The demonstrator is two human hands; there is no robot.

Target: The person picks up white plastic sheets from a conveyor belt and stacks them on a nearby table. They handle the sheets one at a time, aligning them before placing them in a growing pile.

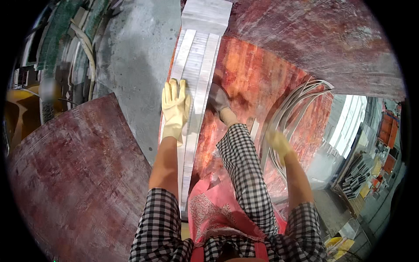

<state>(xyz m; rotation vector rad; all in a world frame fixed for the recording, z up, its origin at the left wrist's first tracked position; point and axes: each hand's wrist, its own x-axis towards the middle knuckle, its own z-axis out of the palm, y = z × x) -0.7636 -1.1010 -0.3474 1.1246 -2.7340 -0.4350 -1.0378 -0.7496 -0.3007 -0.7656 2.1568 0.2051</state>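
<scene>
My left hand (176, 107), in a pale yellow rubber glove, lies flat with its fingers stretched on a long bundle of silvery-white strips (200, 65). The bundle runs away from me, and a wider pale wrap or sleeve (206, 17) covers its far end. My right hand (280, 145), gloved alike, is smeared by motion beside a loose coil of thin grey straps (286, 113). Whether its fingers hold anything does not show. A short pale piece (254, 127) lies between that hand and my checked trouser leg.
My shoe (219, 98) stands close against the bundle's right side on a reddish-orange board (253, 70). Dark red worn boards (78, 183) lie left and far right. Bent strips and hoses (87, 48) stand at the left. Short bars are stacked (358, 175) at the right.
</scene>
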